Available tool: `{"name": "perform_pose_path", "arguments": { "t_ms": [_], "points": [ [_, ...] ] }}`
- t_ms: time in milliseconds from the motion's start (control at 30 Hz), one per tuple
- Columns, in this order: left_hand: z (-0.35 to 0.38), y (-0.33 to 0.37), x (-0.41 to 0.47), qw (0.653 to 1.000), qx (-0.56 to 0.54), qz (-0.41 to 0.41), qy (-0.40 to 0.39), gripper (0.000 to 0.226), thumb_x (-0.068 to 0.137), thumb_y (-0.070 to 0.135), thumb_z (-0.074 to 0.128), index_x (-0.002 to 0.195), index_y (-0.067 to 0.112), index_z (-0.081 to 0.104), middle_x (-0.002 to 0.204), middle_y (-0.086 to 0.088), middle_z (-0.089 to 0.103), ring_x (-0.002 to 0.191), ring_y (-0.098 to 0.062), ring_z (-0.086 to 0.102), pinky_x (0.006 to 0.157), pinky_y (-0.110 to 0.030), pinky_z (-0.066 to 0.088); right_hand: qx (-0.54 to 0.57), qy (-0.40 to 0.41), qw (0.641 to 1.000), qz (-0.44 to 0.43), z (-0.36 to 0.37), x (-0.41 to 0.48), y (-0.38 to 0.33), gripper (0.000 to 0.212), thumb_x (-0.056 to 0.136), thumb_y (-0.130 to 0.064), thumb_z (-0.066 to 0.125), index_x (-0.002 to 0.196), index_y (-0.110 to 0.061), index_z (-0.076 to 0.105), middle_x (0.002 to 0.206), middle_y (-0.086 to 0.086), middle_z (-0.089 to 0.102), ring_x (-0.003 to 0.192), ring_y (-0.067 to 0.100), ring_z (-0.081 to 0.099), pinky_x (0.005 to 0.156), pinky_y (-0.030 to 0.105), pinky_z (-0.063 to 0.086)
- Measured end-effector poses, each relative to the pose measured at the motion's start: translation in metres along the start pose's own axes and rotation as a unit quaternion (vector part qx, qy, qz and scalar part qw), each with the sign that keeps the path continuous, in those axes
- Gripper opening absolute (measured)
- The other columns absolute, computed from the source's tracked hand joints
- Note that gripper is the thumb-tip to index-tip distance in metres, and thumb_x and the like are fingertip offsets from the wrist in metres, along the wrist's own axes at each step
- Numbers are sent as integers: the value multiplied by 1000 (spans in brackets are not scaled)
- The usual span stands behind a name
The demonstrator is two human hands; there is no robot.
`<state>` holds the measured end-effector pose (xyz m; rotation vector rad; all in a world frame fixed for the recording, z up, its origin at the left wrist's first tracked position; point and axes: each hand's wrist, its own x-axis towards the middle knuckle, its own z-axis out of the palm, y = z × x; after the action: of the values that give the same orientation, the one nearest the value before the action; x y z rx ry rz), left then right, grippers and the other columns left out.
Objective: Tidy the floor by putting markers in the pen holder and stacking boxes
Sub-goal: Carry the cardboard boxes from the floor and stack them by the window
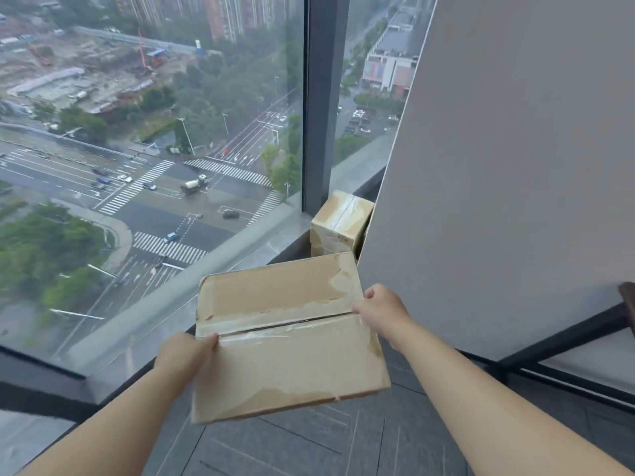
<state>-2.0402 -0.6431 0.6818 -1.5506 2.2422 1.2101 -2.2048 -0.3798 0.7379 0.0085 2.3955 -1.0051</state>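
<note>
My left hand (187, 355) and right hand (379, 312) clamp the box (285, 338) above the floor (309, 441), near the far corner stack (340, 223); stacking remains, no markers visible.

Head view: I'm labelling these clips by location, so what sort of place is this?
Probably a high-rise office or flat, in a corner by a floor-to-ceiling window far above a road junction. Grey floor tiles, and both hands carry a taped cardboard box toward a smaller box.
</note>
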Motion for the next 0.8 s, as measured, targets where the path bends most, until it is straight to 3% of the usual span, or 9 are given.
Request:
{"name": "perform_pose_path", "arguments": {
  "t_ms": [67, 133, 200, 333, 433, 533, 600, 700, 800],
  "points": [
    [3, 32, 30, 999, -47, -16, -10, 38, 70, 41, 67, 66, 5, 55, 66, -12, 57, 66, -30, 56, 62, -32, 41, -4, 6, 1000, -3, -6, 41, -22, 11, 77, -17, 56, 81, -15, 46, 85, 4, 52, 73, 21, 46, 59, 30, 33],
    [8, 61, 65, 996, -75, -32, -18, 37, 72, 38, 69, 71, 3, 57, 67, -13, 56, 67, -31, 58, 57, -30, 40, -6, 9, 1000, -4, -12, 87, -46, 10, 76, -16, 55, 82, -15, 47, 86, 5, 53, 76, 23, 48, 63, 30, 35],
    [16, 84, 105, 993, -102, -51, -35, 41, 72, 37, 71, 85, 0, 61, 78, -17, 61, 79, -36, 65, 57, -30, 43, -2, 6, 1000, -11, -20, 133, -71, 9, 76, -13, 53, 80, -15, 46, 83, 5, 51, 75, 23, 47, 65, 30, 35],
    [36, 120, 178, 967, -196, -147, -73, 57, 57, 31, 73, 104, 1, 59, 95, -24, 65, 76, -37, 66, 64, -42, 51, -27, -28, 999, -35, -24, 222, -117, 10, 78, -11, 51, 76, -16, 43, 79, 1, 47, 74, 21, 43, 62, 28, 34],
    [43, 178, 198, 949, -241, -185, -83, 37, 72, 17, 68, 104, 3, 57, 75, -21, 64, 59, -30, 61, 58, -36, 47, -60, -46, 996, -41, -25, 286, -142, 9, 77, -12, 49, 75, -19, 42, 84, 0, 48, 76, 23, 45, 54, 28, 32],
    [50, 227, 231, 940, -251, -207, -100, 15, 83, 14, 60, 84, 6, 47, 39, -8, 43, 28, -17, 40, 39, -18, 35, -83, -36, 995, -35, -28, 348, -163, 13, 77, -13, 47, 89, -16, 45, 100, 5, 49, 82, 25, 48, 54, 27, 31],
    [57, 257, 256, 927, -264, -240, -116, 21, 83, 19, 57, 78, 9, 40, 41, -4, 35, 23, -14, 32, 35, -13, 31, -82, -36, 996, -19, -29, 387, -174, 16, 78, -13, 46, 93, -16, 43, 102, 6, 46, 81, 24, 46, 52, 27, 30],
    [69, 292, 307, 910, -277, -268, -152, 38, 61, 30, 62, 83, 11, 38, 60, -3, 28, 36, -15, 29, 40, -18, 32, -97, -32, 995, 9, -27, 449, -185, 17, 78, -14, 46, 94, -15, 40, 104, 5, 43, 85, 25, 44, 52, 26, 29],
    [90, 325, 365, 905, -237, -279, -215, 41, 65, 29, 61, 95, 8, 43, 64, -5, 33, 39, -16, 34, 45, -23, 37, -99, -5, 994, 53, -22, 508, -195, 28, 79, -15, 47, 106, -12, 45, 116, 8, 46, 100, 29, 50, 68, 31, 40]
  ]
}}
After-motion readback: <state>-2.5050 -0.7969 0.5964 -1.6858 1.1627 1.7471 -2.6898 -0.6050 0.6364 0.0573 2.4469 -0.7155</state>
